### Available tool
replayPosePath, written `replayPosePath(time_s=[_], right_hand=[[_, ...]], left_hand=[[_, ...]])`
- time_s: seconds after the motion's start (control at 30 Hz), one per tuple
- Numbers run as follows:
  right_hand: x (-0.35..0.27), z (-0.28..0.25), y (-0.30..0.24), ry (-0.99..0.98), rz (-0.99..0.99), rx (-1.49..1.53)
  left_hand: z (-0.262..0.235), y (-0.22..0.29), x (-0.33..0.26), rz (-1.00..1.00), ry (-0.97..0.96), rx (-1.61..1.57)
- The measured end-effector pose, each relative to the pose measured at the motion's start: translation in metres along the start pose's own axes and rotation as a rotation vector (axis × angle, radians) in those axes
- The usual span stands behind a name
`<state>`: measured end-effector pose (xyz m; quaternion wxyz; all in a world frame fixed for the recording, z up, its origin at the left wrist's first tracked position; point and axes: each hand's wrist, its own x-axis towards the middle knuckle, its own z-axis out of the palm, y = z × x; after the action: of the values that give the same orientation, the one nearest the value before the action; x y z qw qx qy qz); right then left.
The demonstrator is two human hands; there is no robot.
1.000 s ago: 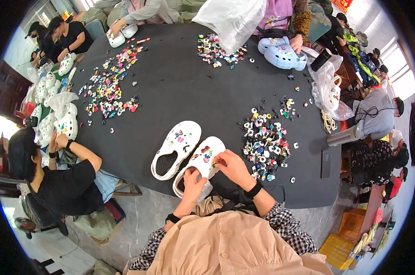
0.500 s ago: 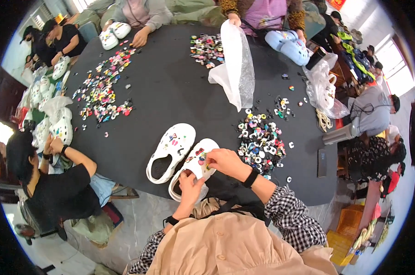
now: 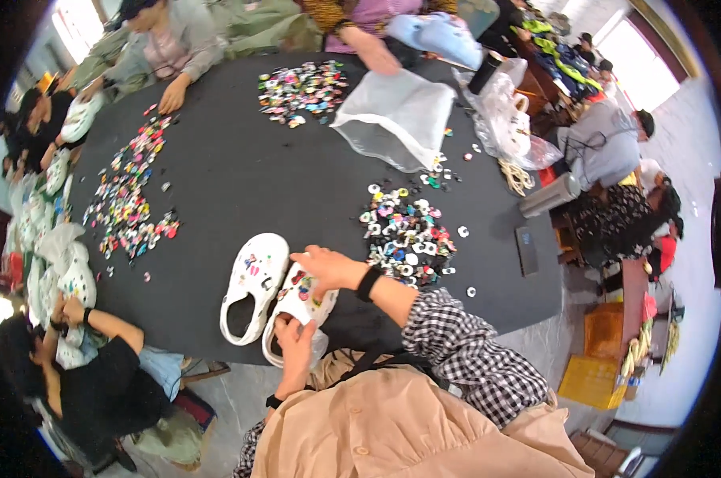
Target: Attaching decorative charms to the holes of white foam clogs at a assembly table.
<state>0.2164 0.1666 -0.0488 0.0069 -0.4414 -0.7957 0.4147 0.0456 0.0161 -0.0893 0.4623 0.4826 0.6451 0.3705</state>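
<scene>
Two white clogs with colourful charms stand side by side on the black table. My left hand grips the right-hand clog at its foot opening, its fingers partly inside. Across the toe of that same clog lies my right hand, fingers reaching over to the far side and thumb along the near side. Red and multicoloured charms show on its upper beside my right thumb. The left-hand clog rests untouched, charms on its top. A pile of mixed charms lies just beyond my right wrist.
More charm piles lie at the far middle and the left. A translucent plastic bag is under a person's hand across the table. A dark phone-like slab and a grey cylinder sit right. Co-workers surround the table.
My right hand has gone from pinching at the clog's upper to spreading over its toe. Across the table, the raised plastic bag has come down flat. The view has shifted.
</scene>
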Motion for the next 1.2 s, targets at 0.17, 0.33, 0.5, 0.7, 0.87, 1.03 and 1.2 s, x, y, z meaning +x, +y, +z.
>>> replayPosePath(time_s=[0.17, 0.33, 0.5, 0.7, 0.87, 1.03, 1.2], right_hand=[[0.000, 0.002, -0.010, 0.006, 0.064, -0.027], [-0.004, 0.006, -0.005, 0.045, 0.070, -0.005], [-0.031, 0.018, -0.004, 0.249, 0.085, 0.103], [-0.071, 0.046, -0.016, 0.555, -0.012, 0.115], [-0.105, 0.022, -0.013, 0.722, -0.161, 0.174], [-0.171, -0.064, -0.025, 1.023, -0.084, 0.060], [-0.263, -0.108, -0.033, 1.305, 0.110, -0.038]], left_hand=[[-0.007, -0.001, 0.003, -0.037, -0.057, 0.028], [-0.007, 0.004, 0.005, -0.094, -0.106, -0.039], [-0.006, 0.006, 0.003, -0.010, -0.085, 0.051], [-0.010, 0.009, 0.002, -0.046, -0.093, 0.084], [-0.008, 0.003, 0.003, 0.026, -0.088, 0.065], [-0.011, -0.004, 0.005, 0.041, -0.104, 0.064], [-0.009, -0.002, 0.002, 0.062, -0.063, 0.077]])
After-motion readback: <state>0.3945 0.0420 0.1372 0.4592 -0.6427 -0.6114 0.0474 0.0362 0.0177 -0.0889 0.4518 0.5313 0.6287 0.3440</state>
